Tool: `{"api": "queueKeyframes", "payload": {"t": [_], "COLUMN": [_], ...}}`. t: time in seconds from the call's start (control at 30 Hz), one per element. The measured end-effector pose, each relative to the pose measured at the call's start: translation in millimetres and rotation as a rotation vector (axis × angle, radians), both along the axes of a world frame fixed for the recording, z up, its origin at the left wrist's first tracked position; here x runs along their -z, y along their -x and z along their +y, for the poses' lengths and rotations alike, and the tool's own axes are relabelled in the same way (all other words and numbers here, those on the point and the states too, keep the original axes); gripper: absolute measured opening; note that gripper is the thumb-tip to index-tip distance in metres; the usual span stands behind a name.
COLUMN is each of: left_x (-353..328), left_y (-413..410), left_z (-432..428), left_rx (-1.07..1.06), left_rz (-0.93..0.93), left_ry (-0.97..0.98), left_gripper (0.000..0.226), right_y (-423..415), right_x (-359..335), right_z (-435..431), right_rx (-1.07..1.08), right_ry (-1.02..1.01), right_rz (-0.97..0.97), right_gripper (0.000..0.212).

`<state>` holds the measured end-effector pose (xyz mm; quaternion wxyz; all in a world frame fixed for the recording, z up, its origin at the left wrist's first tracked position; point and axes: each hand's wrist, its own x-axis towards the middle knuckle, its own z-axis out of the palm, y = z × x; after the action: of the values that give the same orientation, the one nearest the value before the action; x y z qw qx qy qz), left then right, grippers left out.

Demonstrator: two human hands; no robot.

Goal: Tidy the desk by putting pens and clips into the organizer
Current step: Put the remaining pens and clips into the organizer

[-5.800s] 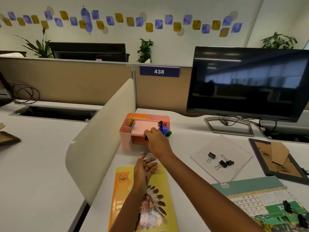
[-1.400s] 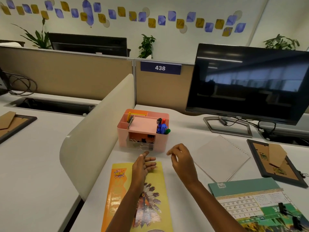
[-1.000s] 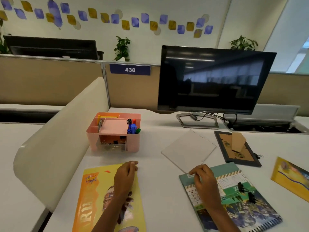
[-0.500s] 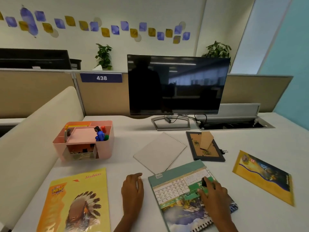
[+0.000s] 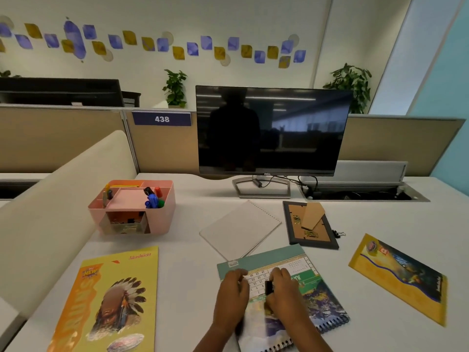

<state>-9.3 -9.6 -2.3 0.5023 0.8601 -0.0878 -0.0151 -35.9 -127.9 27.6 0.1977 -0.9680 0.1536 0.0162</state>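
Note:
The pink organizer (image 5: 168, 217) stands at the back left of the desk, with coloured pens (image 5: 152, 199) upright in its right compartment and clips in its clear front drawer. Near the front edge lies a spiral calendar (image 5: 289, 257). My right hand (image 5: 285, 298) pinches a black binder clip (image 5: 269, 287) over the calendar's page. My left hand (image 5: 231, 297) rests on the calendar's left side, fingers lightly bent. Another small black binder clip (image 5: 338, 234) lies on the desk just right of the picture frame.
A monitor (image 5: 271, 130) stands at the back. A white notebook (image 5: 239, 229) and a face-down picture frame (image 5: 309, 226) lie mid-desk. A yellow magazine (image 5: 109, 298) lies front left, a yellow booklet (image 5: 401, 278) at right. A cream divider (image 5: 50, 212) borders the left.
My view swung right. The right hand left the organizer, reached the calendar and took hold of a black clip. The left hand moved off the yellow magazine onto the calendar.

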Motion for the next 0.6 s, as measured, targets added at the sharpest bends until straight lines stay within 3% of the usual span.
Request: {"api": "queueKeyframes", "payload": {"t": [0.17,0.23,0.33,0.4,0.53,0.6], "left_x": [-14,-19,-24,-31,-42,-42], "left_y": [9,11,13,13,12,5], "left_z": [-19,-22,-22,-20,-9,2], "left_rx": [0.084,0.076,0.035,-0.003,-0.065,-0.105], "left_rz": [0.218,0.297,0.391,0.511,0.844,0.9], "left_ry": [0.021,0.048,0.156,0.337,0.886,1.054], "left_gripper": [0.02,0.028,0.032,0.032,0.036,0.034], "right_y": [2,1,0,-2,-8,-10], "right_x": [1,1,-6,-13,-23,-28], "right_z": [0,-1,-1,4,27,37], "right_rx": [-0.109,-0.123,-0.133,-0.157,-0.221,-0.259], "right_ry": [-0.106,-0.178,-0.294,-0.355,-0.345,-0.381], "right_rz": [-0.049,-0.07,-0.088,-0.121,-0.183,-0.226], "right_gripper": [0.02,0.037,0.04,0.038,0.039,0.036]}}
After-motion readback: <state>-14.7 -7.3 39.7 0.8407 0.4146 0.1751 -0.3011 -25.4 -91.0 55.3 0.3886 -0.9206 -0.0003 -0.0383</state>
